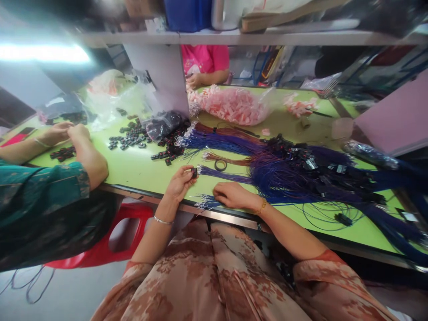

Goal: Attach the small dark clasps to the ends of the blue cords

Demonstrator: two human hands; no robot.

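My left hand [181,182] pinches a small black plastic connector [194,173] above the front part of the green table. To its right, my right hand [234,195] is closed over a bundle of blue wires [209,202] near the table's edge, its fingers curled down onto them. The wires' bare metal ends fan out to the left. Between and beyond my hands lies a bunch of purple wires [224,174] with silvery terminals pointing left. A black roll of tape [220,165] and a bunch of brown wires [230,158] lie just behind.
Loose black connectors [129,136] are scattered at left. A large tangle of blue and purple wires [284,174] covers the right side. A bag of pink parts [237,104] lies behind. A co-worker's hands [72,133] work at left, beside a red stool [129,223]. Another person [207,62] sits opposite.
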